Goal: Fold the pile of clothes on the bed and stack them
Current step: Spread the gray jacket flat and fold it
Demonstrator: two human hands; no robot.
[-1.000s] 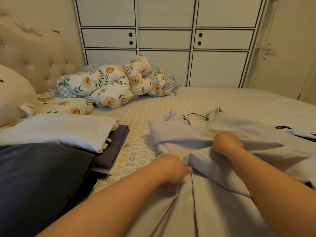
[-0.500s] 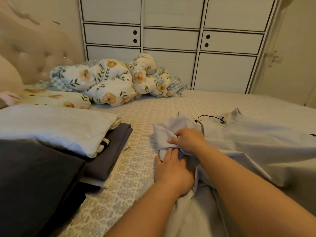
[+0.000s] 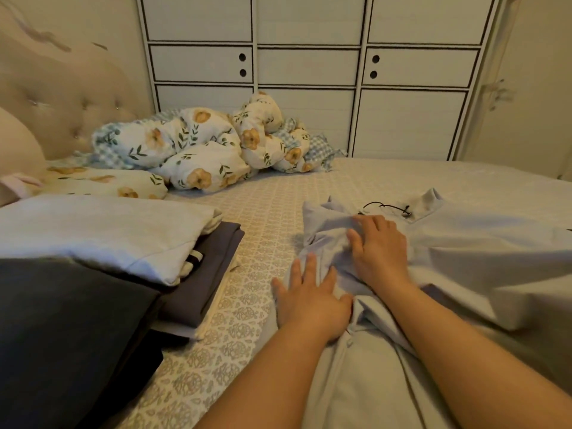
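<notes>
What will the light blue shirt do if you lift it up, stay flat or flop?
The light blue cloth shirt would probably flop: it already wrinkles and bunches under the right hand. It looks thin, so likely light. The tucked sleeve by the left hand may fall open.

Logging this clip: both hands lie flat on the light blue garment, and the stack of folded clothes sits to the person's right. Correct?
Not quite. The head view shows the stack of folded clothes to the person's left. The left hand and right hand do lie flat on the light blue garment.
</notes>
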